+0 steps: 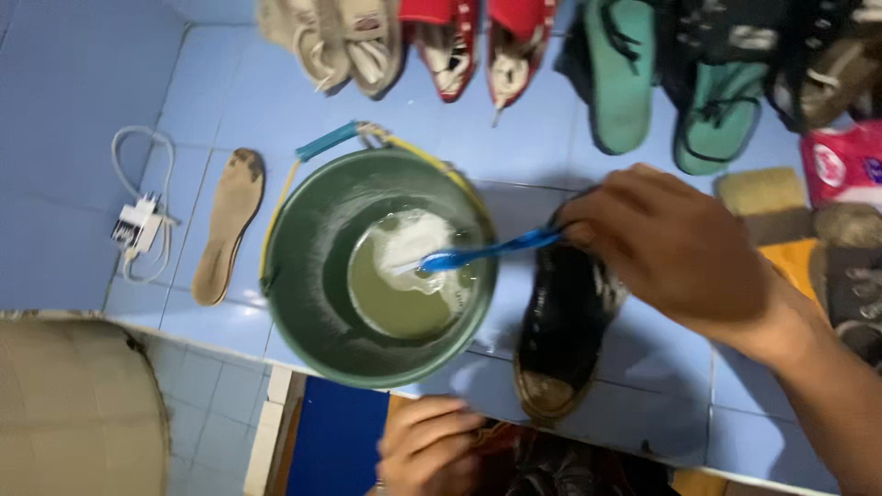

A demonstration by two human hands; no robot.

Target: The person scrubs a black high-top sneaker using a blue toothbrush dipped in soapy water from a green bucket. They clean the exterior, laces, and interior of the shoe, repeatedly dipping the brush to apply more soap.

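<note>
Head view: right hand came in from 3 o'clock, fingers closed round the end of a blue toothbrush, w/ the bristle end dipped into the green bucket at centre, prob. held low and near level so the head reached the liquid. Bucket sat on the blue tiled ledge, yellow handle w/ blue grip folded back toward 12 o'clock; inside was a shallow pool of murky yellowish water w/ white foam around the brush tip. Just under the right hand, touching the bucket's 3 o'clock side, lay a dark wet shoe, toe toward 6 o'clock, close enough to brush w/o reaching. Left hand was at 6 o'clock below the ledge edge, fingers curled; couldn't tell if it gripped anything, dark stuff beside it was unclear. At 9 o'clock of the bucket, apart from it, a tan insole lay flat, and further out a white charger w/ coiled cable. Along 12 o'clock stood rows of footwear: beige pair, red pair, green pair. A yellow sponge sat at 3 o'clock.
</note>
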